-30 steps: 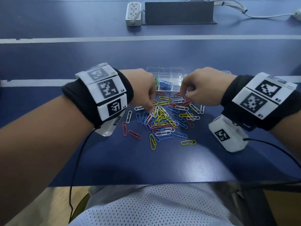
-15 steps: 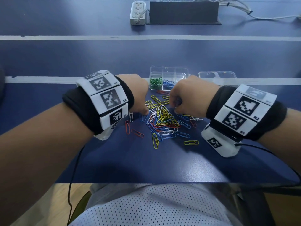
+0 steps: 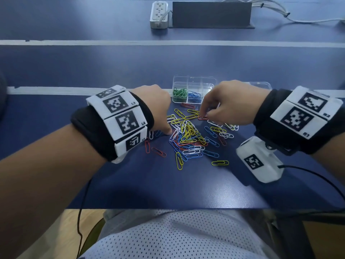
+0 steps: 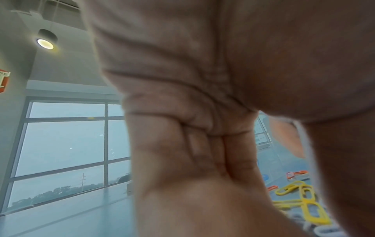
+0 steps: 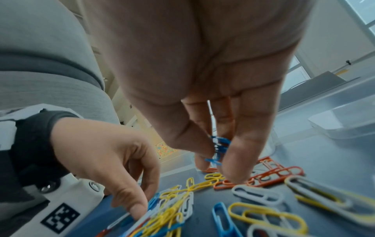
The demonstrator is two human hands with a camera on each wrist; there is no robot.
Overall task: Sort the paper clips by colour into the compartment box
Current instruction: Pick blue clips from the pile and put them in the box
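Note:
A heap of mixed paper clips (image 3: 190, 135) in yellow, white, blue and red lies on the blue table. Behind it stands the clear compartment box (image 3: 194, 80), with green clips (image 3: 180, 93) in its front left cell and blue clips (image 3: 194, 95) in the cell beside it. My right hand (image 3: 204, 115) hovers at the heap's far edge. It pinches a few blue clips (image 5: 218, 149) between thumb and fingers, and one fingertip touches a red clip (image 5: 270, 174). My left hand (image 3: 169, 130) has its fingertips down on the heap's left edge, the other fingers curled. Whether it pinches a clip is hidden.
The clear lid (image 3: 259, 85) lies right of the box. Stray red clips (image 3: 158, 151) and a yellow one (image 3: 220, 163) sit nearer me. A power strip (image 3: 159, 14), a dark block (image 3: 211, 14) and cables (image 3: 280, 14) line the far side. The table's near edge (image 3: 168, 208) is by my lap.
My right hand dipped toward the middle of the heap and has come back to its far edge by the red clip. The left hand stays at the heap's left edge.

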